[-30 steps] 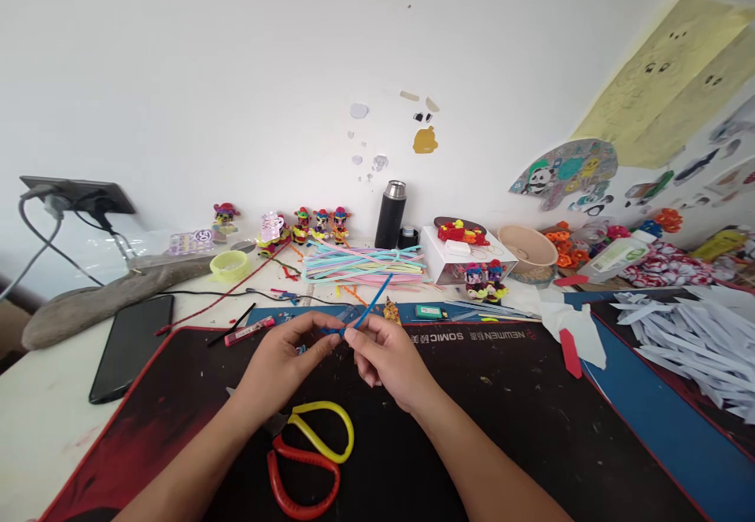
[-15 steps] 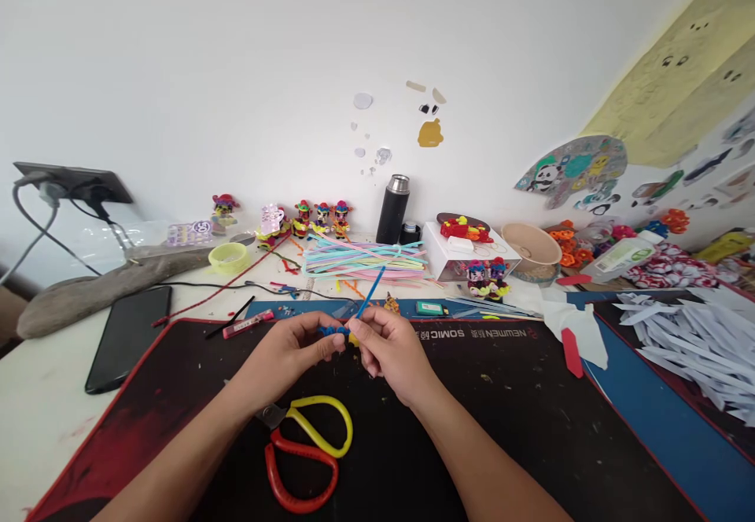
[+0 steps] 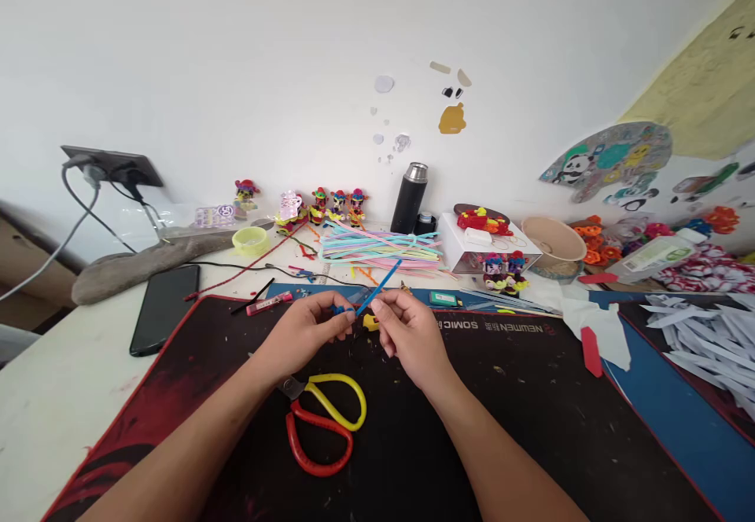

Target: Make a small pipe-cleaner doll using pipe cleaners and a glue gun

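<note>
My left hand (image 3: 315, 325) pinches the base of a blue pipe cleaner (image 3: 381, 288) between thumb and fingers. A small, bumpy blue coil is partly hidden among those fingers. The free length of the stem slants up to the right. Across from it, my right hand (image 3: 410, 333) has curled fingers, with thumb and forefinger closed at the stem's side; the exact contact is hard to see. Behind the fingertips shows a small yellow object (image 3: 370, 322) of unclear kind. Scissors (image 3: 327, 426) with one yellow and one red handle lie on the black mat (image 3: 413, 443) below my hands.
A bundle of pastel pipe cleaners (image 3: 383, 248) lies behind my hands, near small figures (image 3: 337, 206) and a black thermos (image 3: 409, 200). At left are a phone (image 3: 165, 310) and a yellow bowl (image 3: 250, 241). White strips (image 3: 713, 349) are heaped at right, beyond a white box (image 3: 489, 255).
The camera view has shifted, so the scene sits further right. My hands have drawn slightly apart, and the right fingertips have moved off the coil along the blue stem.
</note>
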`<state>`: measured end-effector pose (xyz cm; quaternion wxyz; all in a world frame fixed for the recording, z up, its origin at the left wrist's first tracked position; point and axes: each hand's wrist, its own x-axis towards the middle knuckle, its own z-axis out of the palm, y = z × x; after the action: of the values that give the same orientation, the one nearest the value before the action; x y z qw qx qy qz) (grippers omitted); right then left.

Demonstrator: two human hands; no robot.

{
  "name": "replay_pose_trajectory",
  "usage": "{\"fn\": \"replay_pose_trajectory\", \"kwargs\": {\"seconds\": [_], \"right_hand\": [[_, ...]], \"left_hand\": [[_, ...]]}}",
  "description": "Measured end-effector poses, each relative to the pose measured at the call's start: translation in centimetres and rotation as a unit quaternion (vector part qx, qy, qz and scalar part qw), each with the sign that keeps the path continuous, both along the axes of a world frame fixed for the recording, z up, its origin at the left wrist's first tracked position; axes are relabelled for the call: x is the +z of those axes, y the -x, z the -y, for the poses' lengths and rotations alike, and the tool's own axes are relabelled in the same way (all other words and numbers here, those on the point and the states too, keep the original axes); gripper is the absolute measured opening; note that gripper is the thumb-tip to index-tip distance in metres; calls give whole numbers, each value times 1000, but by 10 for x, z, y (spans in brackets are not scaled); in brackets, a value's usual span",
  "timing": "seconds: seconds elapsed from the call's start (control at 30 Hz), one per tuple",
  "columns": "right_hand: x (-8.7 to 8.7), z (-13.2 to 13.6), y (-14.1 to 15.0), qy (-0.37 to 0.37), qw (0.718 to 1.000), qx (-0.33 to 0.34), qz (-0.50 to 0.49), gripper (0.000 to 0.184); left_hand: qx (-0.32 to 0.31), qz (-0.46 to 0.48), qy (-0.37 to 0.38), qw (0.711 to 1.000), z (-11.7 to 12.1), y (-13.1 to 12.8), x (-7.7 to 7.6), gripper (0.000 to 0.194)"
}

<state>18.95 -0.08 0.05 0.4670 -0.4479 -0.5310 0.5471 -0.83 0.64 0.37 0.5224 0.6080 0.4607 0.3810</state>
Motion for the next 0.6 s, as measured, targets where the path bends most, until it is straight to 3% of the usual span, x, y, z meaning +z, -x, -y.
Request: {"fn": "replay_pose_trajectory", "kwargs": {"seconds": [0.2, 0.37, 0.6], "right_hand": [[1, 7, 1, -116, 990, -47, 71, 28], [-5, 8, 1, -252, 944, -52, 209, 20], [-10, 5, -3, -317, 898, -27, 306, 23]], "left_hand": [[11, -2, 27, 1000, 0, 1, 4, 32], [7, 0, 37, 999, -1, 2, 4, 30], [-15, 15, 43, 999, 1, 3, 1, 26]]}}
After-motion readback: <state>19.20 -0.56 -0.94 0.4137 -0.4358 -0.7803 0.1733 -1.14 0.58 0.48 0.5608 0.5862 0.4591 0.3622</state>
